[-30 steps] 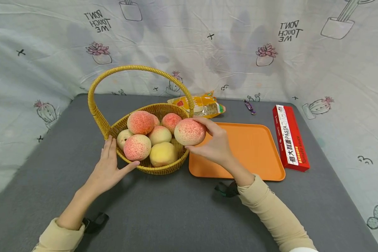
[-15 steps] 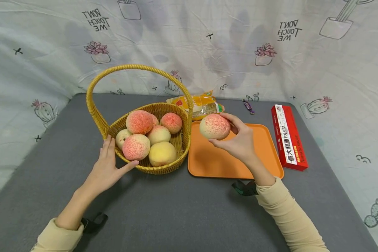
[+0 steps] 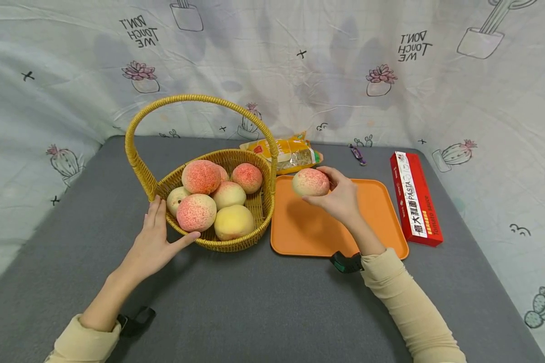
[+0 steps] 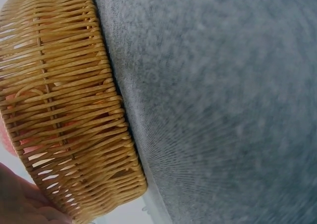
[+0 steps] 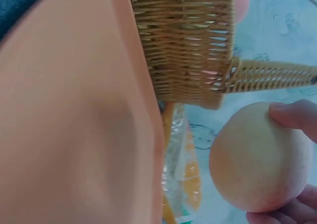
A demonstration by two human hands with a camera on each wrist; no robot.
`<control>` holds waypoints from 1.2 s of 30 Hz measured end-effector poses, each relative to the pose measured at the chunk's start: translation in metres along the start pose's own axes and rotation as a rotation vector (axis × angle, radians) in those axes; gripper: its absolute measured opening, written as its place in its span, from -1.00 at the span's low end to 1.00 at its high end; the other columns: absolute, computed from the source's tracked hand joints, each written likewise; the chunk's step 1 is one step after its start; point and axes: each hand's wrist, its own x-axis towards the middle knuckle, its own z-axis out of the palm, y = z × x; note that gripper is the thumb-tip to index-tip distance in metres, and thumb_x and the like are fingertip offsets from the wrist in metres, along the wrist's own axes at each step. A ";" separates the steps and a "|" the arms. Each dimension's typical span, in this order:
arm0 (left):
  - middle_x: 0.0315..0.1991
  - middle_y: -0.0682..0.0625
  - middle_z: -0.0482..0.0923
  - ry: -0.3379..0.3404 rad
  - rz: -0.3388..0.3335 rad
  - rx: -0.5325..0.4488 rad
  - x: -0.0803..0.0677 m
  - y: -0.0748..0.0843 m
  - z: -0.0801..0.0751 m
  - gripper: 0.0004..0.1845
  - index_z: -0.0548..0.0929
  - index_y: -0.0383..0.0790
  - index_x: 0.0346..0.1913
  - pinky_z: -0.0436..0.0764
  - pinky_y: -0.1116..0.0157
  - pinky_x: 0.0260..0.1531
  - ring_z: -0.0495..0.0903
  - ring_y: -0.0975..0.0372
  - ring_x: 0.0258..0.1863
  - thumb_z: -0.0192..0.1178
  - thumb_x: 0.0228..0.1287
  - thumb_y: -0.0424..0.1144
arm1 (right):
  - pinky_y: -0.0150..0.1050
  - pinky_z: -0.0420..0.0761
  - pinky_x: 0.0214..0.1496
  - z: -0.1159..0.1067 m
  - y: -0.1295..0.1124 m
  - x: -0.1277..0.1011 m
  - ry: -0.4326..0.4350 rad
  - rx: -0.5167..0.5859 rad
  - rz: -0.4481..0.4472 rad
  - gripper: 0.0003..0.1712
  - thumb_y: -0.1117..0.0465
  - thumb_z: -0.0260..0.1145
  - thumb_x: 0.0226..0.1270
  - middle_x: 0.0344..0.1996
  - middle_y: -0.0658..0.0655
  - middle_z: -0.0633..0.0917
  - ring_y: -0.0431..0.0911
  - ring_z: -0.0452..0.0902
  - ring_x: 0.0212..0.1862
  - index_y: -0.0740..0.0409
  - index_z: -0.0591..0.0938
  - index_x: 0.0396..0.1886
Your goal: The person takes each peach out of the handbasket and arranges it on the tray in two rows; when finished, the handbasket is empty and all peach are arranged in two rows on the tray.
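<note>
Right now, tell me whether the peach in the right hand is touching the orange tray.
Apart. In the right wrist view the peach hangs in the right hand, with clear space between it and the orange tray.

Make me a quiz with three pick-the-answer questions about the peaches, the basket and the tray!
1. Where is the peach in the right hand?
A. in the basket
B. over the tray
C. on the red box

2. What colour is the tray?
A. orange
B. blue
C. green

3. What is the left hand doing?
A. lifting a peach
B. resting on the basket
C. holding the red box

Answers:
1 B: the head view shows it held over the tray's far left part.
2 A: it is plain orange.
3 B: straight fingers lie against the side of the basket.
</note>
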 end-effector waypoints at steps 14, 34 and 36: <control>0.50 -0.39 -0.50 -0.027 -0.029 0.003 -0.001 0.002 -0.003 0.20 -0.33 -0.54 0.47 -0.13 -0.28 0.33 -0.44 -0.23 0.46 0.12 0.29 0.28 | 0.01 0.46 0.14 0.029 0.010 0.039 -0.137 -0.209 0.205 -0.18 0.11 0.63 -0.19 0.03 0.25 0.65 0.16 0.48 0.07 0.23 0.59 0.17; 0.50 -0.40 -0.48 -0.032 -0.038 0.006 -0.001 0.003 -0.002 0.21 -0.32 -0.56 0.47 -0.14 -0.25 0.35 -0.43 -0.20 0.47 0.13 0.27 0.29 | 0.05 0.55 0.12 0.053 0.011 0.053 -0.240 -0.258 0.236 -0.13 0.16 0.53 0.01 0.18 0.31 0.54 0.22 0.47 0.16 0.21 0.44 0.36; 0.50 -0.40 -0.48 -0.031 -0.037 0.007 -0.001 0.003 -0.002 0.22 -0.32 -0.56 0.47 -0.15 -0.24 0.35 -0.43 -0.20 0.47 0.14 0.27 0.29 | 0.06 0.54 0.12 0.053 0.012 0.052 -0.257 -0.252 0.211 -0.16 0.22 0.51 0.02 0.18 0.32 0.54 0.22 0.47 0.16 0.23 0.43 0.36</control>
